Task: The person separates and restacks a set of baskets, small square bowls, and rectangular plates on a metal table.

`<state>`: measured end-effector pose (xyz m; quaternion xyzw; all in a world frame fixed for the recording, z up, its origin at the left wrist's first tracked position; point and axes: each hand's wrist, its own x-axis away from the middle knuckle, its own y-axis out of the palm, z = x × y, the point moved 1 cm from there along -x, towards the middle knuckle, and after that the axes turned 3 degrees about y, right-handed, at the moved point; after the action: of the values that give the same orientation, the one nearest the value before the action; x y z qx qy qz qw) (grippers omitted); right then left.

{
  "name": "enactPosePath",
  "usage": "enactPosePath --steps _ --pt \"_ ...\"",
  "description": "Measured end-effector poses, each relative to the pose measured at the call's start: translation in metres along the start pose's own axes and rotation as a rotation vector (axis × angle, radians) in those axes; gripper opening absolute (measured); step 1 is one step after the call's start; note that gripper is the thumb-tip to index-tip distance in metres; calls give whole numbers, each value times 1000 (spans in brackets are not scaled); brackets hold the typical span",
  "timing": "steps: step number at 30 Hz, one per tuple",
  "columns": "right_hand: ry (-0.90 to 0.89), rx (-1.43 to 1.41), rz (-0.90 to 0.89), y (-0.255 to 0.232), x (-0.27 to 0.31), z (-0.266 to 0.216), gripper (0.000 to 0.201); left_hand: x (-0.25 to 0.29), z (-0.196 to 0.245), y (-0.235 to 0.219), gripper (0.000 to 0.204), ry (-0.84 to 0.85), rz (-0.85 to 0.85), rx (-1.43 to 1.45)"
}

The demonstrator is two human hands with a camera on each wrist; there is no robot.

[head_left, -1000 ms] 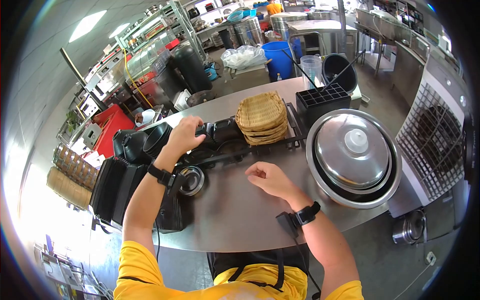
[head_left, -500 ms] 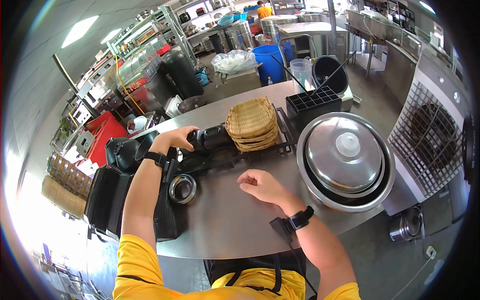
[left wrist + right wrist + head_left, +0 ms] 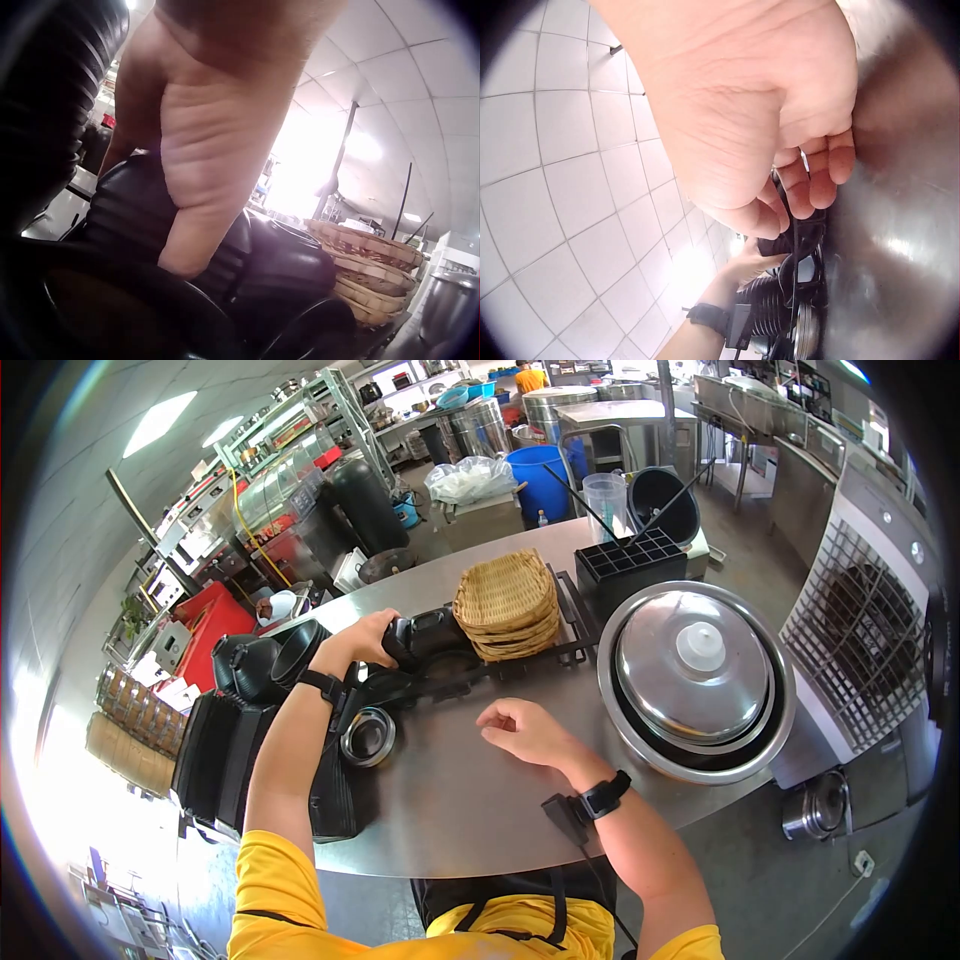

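My left hand (image 3: 372,637) reaches over the back row of black dishes and grips a stack of black bowls (image 3: 127,202), thumb on the near side. In the left wrist view the fingertips on the far side are hidden behind the stack. Right of it lies another black stack (image 3: 434,628), beside the woven baskets (image 3: 505,600). My right hand (image 3: 525,730) hovers low over the steel table (image 3: 450,800), its fingers loosely bent and holding nothing, as the right wrist view (image 3: 765,127) also shows.
Small metal bowls (image 3: 368,737) sit near my left forearm. Further left stand larger black bowls (image 3: 298,650) and stacked black trays (image 3: 225,760). A lidded steel pot (image 3: 690,660) in a wide basin occupies the right side. Behind it is a black compartment holder (image 3: 632,565).
My left hand has come down from above the row onto the black bowls and closed around a stack. The right hand has hardly moved; the head view shifted slightly.
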<state>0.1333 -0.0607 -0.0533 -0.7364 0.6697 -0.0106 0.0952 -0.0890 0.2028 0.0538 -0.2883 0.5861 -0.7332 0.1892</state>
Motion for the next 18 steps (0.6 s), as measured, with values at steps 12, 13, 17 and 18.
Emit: enactPosePath --steps 12,13,17,18 --pt "8 29 6 -2 1 -1 25 -14 -32 -7 65 -113 -95 414" --pt "10 25 2 -2 1 -2 25 -13 -28 -12 63 -190 -98 441" --pt "11 26 -5 -2 1 -1 25 -10 -17 -19 67 -320 -205 305" --pt "14 27 2 -2 1 -1 25 -11 -14 -18 67 -312 -209 304"
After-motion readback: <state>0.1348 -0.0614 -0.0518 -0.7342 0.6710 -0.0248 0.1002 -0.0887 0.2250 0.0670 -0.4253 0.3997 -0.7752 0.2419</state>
